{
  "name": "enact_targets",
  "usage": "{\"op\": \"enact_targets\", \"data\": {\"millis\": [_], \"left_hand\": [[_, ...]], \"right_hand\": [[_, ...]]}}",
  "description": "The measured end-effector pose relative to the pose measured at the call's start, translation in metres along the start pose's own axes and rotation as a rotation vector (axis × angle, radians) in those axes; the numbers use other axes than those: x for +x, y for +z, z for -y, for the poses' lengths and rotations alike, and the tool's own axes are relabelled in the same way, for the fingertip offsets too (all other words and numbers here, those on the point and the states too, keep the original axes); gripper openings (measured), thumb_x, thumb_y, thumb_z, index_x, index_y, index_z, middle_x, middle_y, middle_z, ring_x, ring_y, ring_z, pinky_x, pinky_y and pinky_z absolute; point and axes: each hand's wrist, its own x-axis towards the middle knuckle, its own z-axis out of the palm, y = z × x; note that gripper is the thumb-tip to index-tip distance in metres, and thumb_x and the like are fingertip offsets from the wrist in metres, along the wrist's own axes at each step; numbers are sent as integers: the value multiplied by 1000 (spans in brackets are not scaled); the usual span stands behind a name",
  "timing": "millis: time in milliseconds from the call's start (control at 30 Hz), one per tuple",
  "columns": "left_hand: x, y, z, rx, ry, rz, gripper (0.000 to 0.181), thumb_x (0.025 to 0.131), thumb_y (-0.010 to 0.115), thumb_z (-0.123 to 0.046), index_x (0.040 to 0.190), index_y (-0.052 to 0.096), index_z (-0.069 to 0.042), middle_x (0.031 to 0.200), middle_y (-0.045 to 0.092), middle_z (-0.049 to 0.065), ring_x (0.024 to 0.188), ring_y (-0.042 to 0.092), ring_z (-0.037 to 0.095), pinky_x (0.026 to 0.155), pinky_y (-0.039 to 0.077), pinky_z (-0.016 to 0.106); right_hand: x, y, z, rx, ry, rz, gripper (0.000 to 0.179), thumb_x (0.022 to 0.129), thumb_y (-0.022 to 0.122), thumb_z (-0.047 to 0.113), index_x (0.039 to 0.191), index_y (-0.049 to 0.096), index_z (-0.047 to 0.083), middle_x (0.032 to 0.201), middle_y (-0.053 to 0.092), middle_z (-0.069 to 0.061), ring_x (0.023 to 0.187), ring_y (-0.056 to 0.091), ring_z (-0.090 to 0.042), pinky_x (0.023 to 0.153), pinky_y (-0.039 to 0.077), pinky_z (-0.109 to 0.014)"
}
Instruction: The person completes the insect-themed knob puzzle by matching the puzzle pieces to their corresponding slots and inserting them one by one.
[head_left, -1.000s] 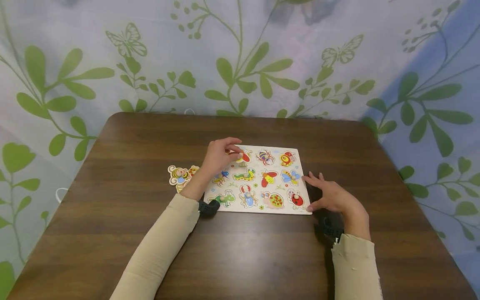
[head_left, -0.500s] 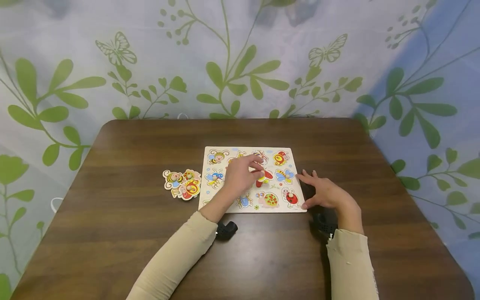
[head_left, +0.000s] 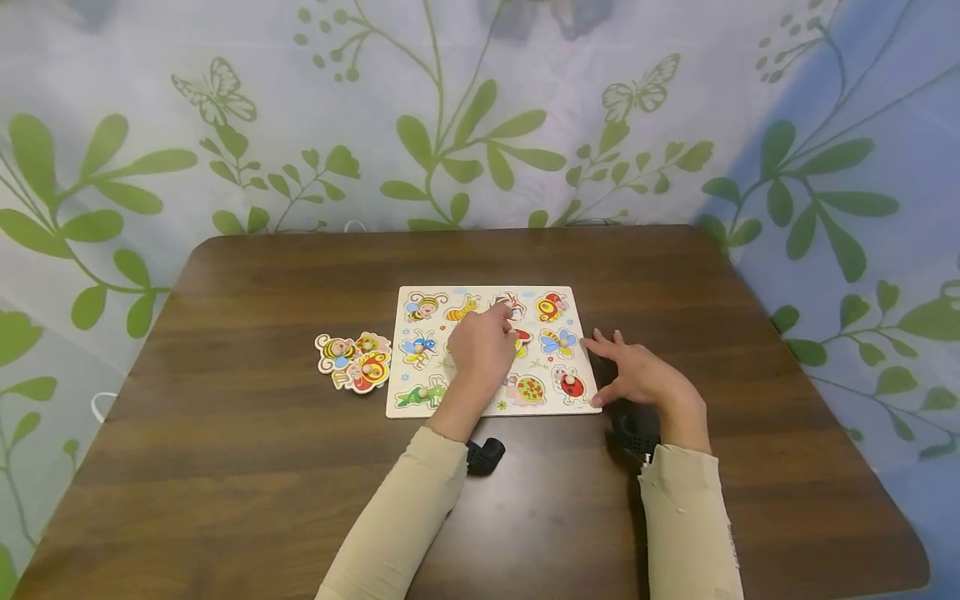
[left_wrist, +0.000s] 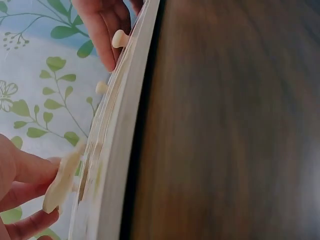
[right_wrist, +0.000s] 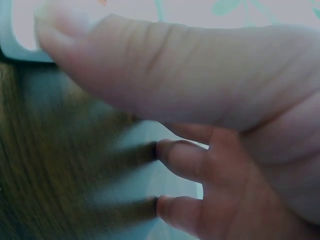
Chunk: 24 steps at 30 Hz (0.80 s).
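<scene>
A wooden peg puzzle board (head_left: 392, 407) with colourful insect pictures lies flat on the table. Over its middle, my left hand (head_left: 480, 348) pinches a thin wooden puzzle piece (left_wrist: 61, 182). The left wrist view shows that piece edge-on, tilted just above the board's surface; its picture is not readable there. A red-winged insect (head_left: 522, 340) shows beside the fingers, partly hidden by them. My right hand (head_left: 647, 377) rests at the board's right edge, thumb and fingers spread and touching it. In the right wrist view the thumb (right_wrist: 150, 70) lies against the board's corner.
Left of the board sits a small overlapping pile of loose pieces, with a bee (head_left: 336, 350) and a red butterfly (head_left: 369, 372) on view. Several knobbed pieces, such as a ladybug (head_left: 572, 383), sit in the board. A leaf-patterned cloth (head_left: 300, 125) hangs behind the table (head_left: 225, 467).
My left hand has moved right across the board, from the upper left to its middle, carrying the piece. The right hand keeps its place at the edge. The head view has shifted slightly.
</scene>
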Motion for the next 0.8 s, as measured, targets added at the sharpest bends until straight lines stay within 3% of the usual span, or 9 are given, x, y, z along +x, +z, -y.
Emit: {"op": "enact_targets", "data": {"millis": [200, 433, 800], "left_hand": [[-4, 3, -3, 63, -1, -18, 19, 82, 74, -19, 100, 70, -22, 75, 70, -8, 73, 63, 21, 54, 43, 35], [-7, 5, -4, 45, -21, -37, 22, 80, 76, -18, 101, 70, -23, 73, 69, -8, 72, 62, 20, 51, 40, 34], [-11, 14, -4, 47, 4, -39, 22, 81, 76, -22, 103, 72, -22, 74, 68, -6, 75, 59, 22, 58, 44, 36]], "right_hand": [[4, -2, 6, 2, 6, 12, 101, 72, 85, 30, 154, 28, 22, 163, 13, -14, 145, 8, -53, 108, 24, -70], [3, -4, 10, -9, 1, 17, 101, 71, 85, 31, 154, 29, 20, 163, 14, -15, 145, 9, -53, 108, 23, -70], [-4, -2, 3, 12, 3, 6, 102, 71, 85, 33, 154, 29, 19, 162, 15, -16, 144, 9, -54, 107, 24, -70]]}}
